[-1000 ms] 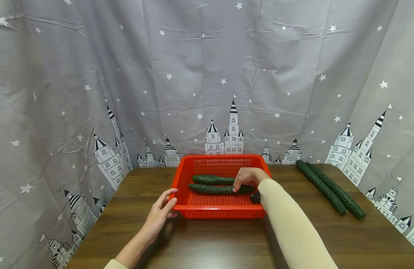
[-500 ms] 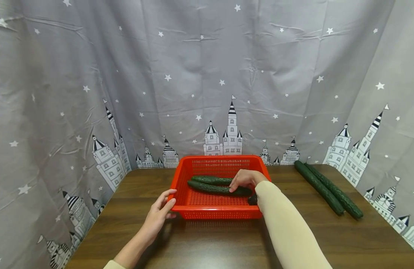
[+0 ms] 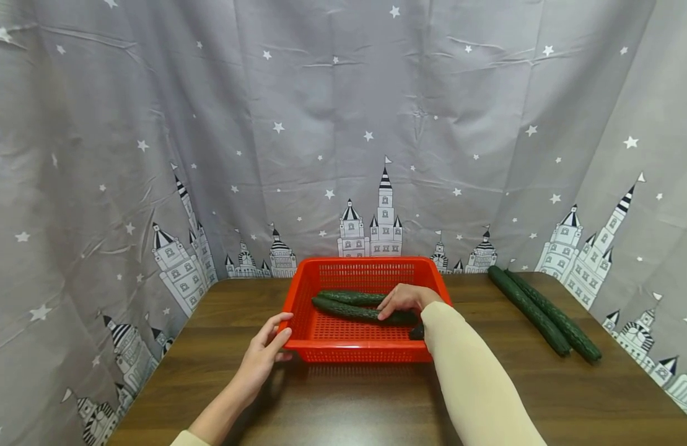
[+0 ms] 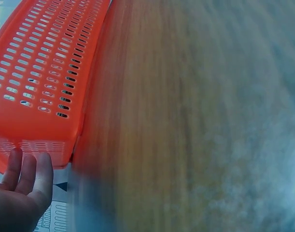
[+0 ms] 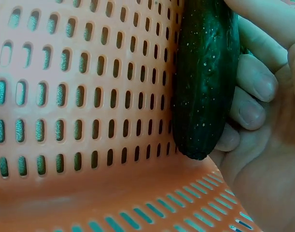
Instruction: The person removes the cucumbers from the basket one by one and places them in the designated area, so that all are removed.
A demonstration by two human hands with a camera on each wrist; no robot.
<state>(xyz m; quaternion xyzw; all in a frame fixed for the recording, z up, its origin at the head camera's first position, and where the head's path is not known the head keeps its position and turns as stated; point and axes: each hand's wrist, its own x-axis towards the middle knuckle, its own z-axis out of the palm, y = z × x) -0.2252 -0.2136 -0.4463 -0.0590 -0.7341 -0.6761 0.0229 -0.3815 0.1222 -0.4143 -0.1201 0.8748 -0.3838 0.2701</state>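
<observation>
A red slotted plastic basket (image 3: 360,344) stands on the table, with two dark green cucumbers lying lengthwise inside. My right hand (image 3: 403,298) reaches in and grips the nearer cucumber (image 3: 343,309). In the right wrist view, the fingers curl behind this cucumber (image 5: 205,82), whose end is close to the slotted basket wall. Just behind it lies the farther cucumber (image 3: 349,298), its right part hidden by the hand. My left hand (image 3: 265,347) holds the basket's left front corner, thumb at the rim. Its other fingers (image 4: 27,174) touch the outer wall in the left wrist view.
Two more cucumbers (image 3: 535,310) lie side by side, slanting, at the table's right. The brown wooden table (image 3: 354,402) extends in front of and beside the basket. A grey curtain (image 3: 298,111) printed with castles and stars hangs behind.
My right hand has shifted slightly left inside the basket, and the nearer cucumber's left end sits a little closer to the farther one. My left hand stays at the basket's corner.
</observation>
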